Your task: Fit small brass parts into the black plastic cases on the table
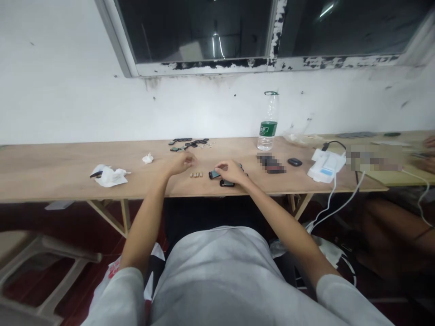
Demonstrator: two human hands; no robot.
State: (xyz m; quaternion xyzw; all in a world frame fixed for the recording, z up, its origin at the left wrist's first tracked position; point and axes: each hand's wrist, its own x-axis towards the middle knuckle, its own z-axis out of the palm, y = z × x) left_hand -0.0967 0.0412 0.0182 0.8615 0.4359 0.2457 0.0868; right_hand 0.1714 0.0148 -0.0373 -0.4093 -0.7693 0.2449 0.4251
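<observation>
My right hand is over the table, its thumb and fingertips closed on the edge of a small dark rectangular piece with a grey-green face. Just in front of that hand lies a similar small piece, and others are partly hidden behind it. My left hand hovers to the left, slightly blurred, fingers loosely apart with nothing visible in them. Between the hands, near the table edge, several small tan cylinders lie in a row. Farther back is a cluster of small black parts with tiny light bits beside it.
A water bottle stands by the wall. To the right are a black oval object and a white box with cables. Crumpled tissue lies on the left of the wooden table. Another person's hand shows far right.
</observation>
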